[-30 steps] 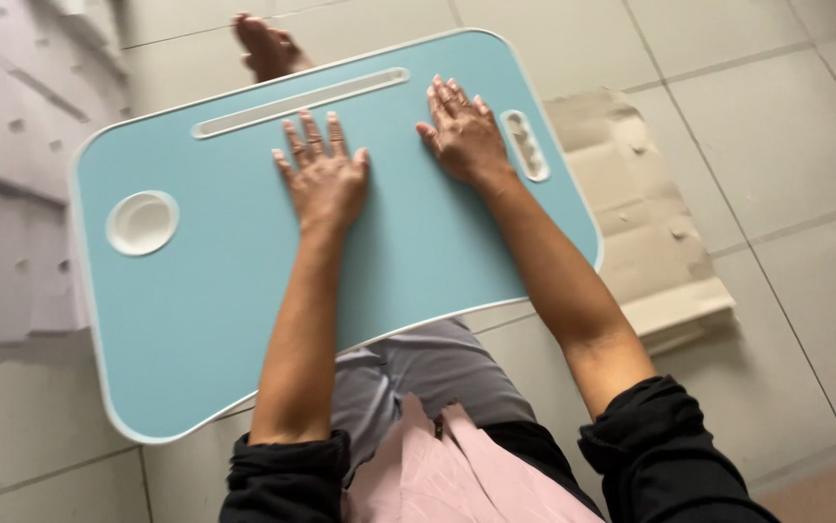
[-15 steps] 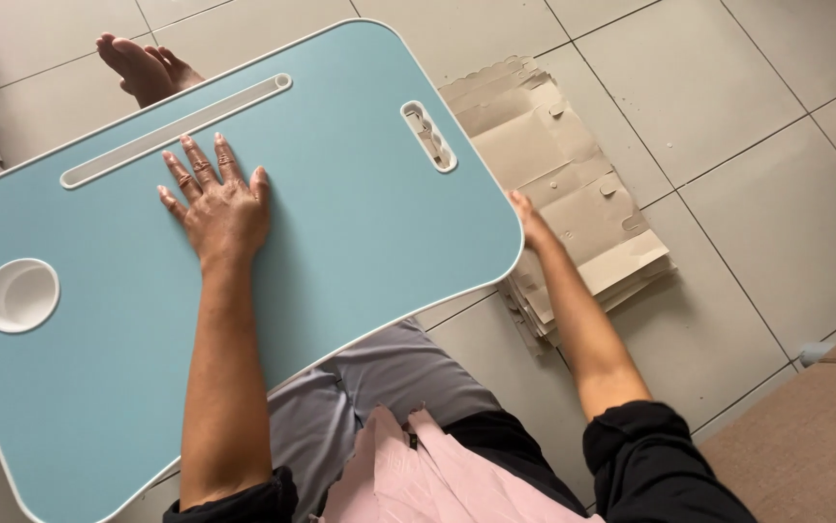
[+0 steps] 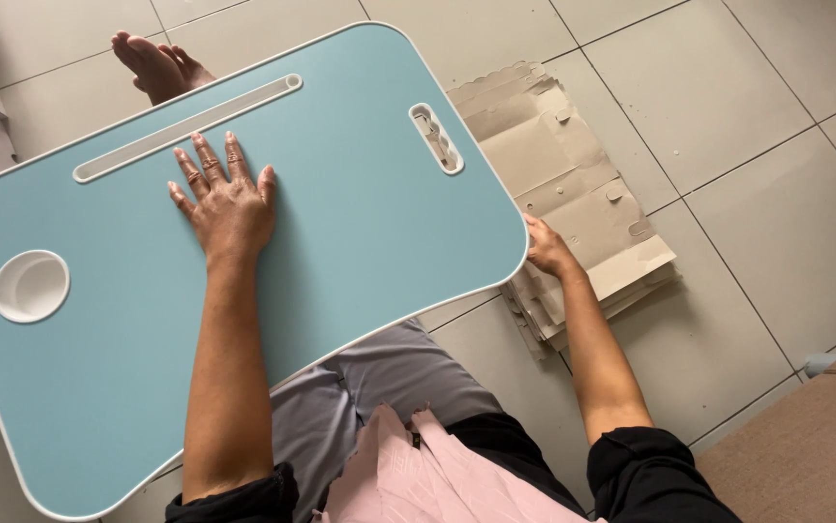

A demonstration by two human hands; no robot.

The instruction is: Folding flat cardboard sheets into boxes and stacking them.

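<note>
Right now the left hand (image 3: 227, 205) lies flat, fingers spread, on the light blue lap desk (image 3: 340, 223) filling the frame's left and centre. At its right edge, the right hand (image 3: 546, 248) grips the rim, beside flattened cardboard (image 3: 573, 165).

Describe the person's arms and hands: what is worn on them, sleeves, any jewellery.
Both forearms are bare, with black sleeves pushed up to about the elbow. The left hand wears rings on its middle fingers, thin bands as far as can be told. The right hand shows no ring or watch in view, though part of it is hidden behind the edge of the blue board. No gloves, no wrist straps.
</note>
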